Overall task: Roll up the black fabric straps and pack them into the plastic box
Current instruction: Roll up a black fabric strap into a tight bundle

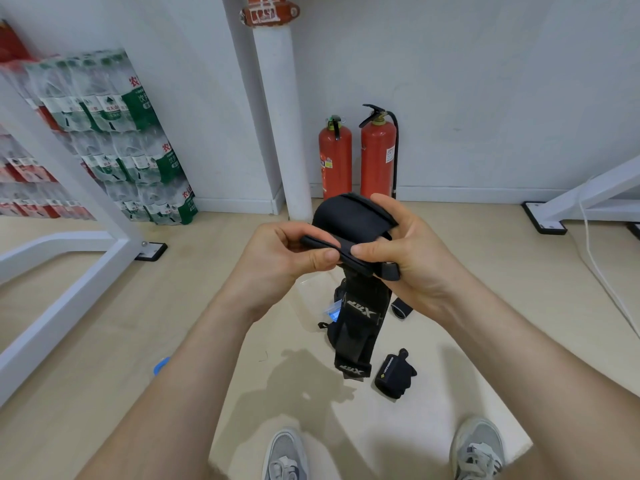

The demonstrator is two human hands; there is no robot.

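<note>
One black strap point(349, 220) is partly rolled, pinched by left hand point(277, 261) and right hand point(412, 265) fingers point(367, 251); packing looks unstarted.

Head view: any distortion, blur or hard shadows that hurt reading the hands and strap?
Head view: wide-angle bending tilts the white vertical pipe and white metal table frame; the left hand, the right hand and the black fabric strap they grip are sharp; a soft shadow lies on the beige floor below the arms; no strong glare.
</note>
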